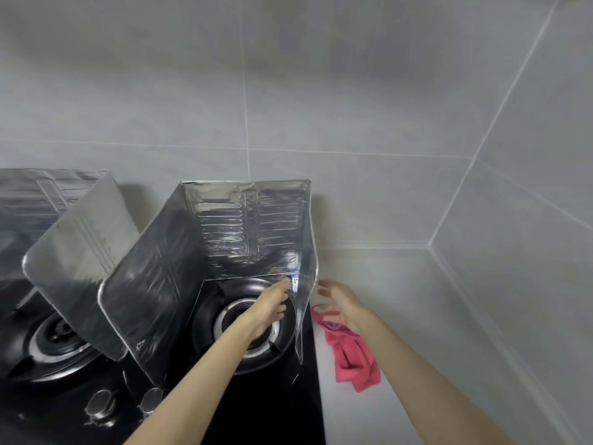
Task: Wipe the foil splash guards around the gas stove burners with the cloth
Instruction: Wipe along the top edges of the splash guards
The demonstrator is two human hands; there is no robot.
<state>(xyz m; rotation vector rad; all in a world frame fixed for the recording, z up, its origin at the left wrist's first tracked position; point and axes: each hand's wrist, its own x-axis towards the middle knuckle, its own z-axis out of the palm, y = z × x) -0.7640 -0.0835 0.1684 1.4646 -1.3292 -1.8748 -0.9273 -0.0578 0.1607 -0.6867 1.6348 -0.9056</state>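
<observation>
A silver foil splash guard (pixel 179 252) stands folded around the right burner (pixel 247 322) of the black gas stove (pixel 263 409). A second foil guard (pixel 80 239) surrounds the left burner (pixel 61 342). A pink cloth (pixel 349 354) lies crumpled on the grey counter just right of the stove. My left hand (pixel 272 306) reaches inside the right guard, fingers near its right panel by a small blue label. My right hand (pixel 340 303) hovers open outside that panel, above the cloth's upper end, holding nothing.
Two round stove knobs (pixel 102 406) sit at the stove's front edge. Grey tiled walls rise behind and to the right, meeting in a corner (pixel 430 245). The grey counter (pixel 417 284) stretches from the stove to the right wall.
</observation>
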